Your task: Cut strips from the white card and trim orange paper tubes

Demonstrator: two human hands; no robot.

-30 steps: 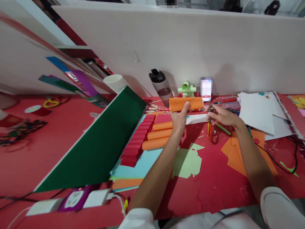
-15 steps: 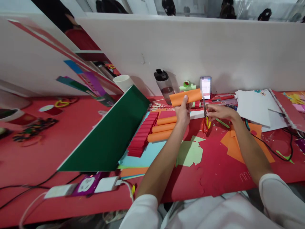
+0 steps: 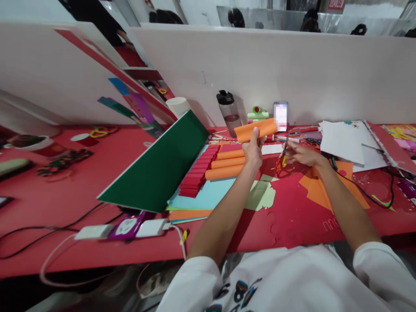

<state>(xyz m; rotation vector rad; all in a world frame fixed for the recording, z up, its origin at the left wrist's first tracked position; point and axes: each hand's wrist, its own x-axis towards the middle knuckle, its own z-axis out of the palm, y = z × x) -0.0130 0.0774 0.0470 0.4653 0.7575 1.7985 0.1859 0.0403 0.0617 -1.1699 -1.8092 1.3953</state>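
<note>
My left hand (image 3: 253, 151) holds up an orange paper roll (image 3: 255, 131), thumb pressed on its near side. Slightly right of the roll, my right hand (image 3: 302, 154) grips a pair of scissors (image 3: 281, 164) with red and yellow handles, blades pointing upward and apart from the paper. Below my left hand, several orange paper rolls (image 3: 224, 174) lie side by side. A row of folded red paper strips (image 3: 199, 171) sits to their left on light blue sheets (image 3: 204, 199). Green paper scraps (image 3: 260, 195) and orange sheets (image 3: 313, 188) lie nearer to me.
A green board (image 3: 156, 169) leans at a slant on the left. Behind stand a bottle (image 3: 228, 115) and a lit phone (image 3: 281, 117). White sheets (image 3: 344, 141) lie at right. A power strip with cables (image 3: 128, 226) runs along the front left of the red table (image 3: 227, 240).
The scissors have shifted a little right, away from the end of the orange roll, and tilted. My left hand keeps its hold on the roll. The camera view has turned slightly.
</note>
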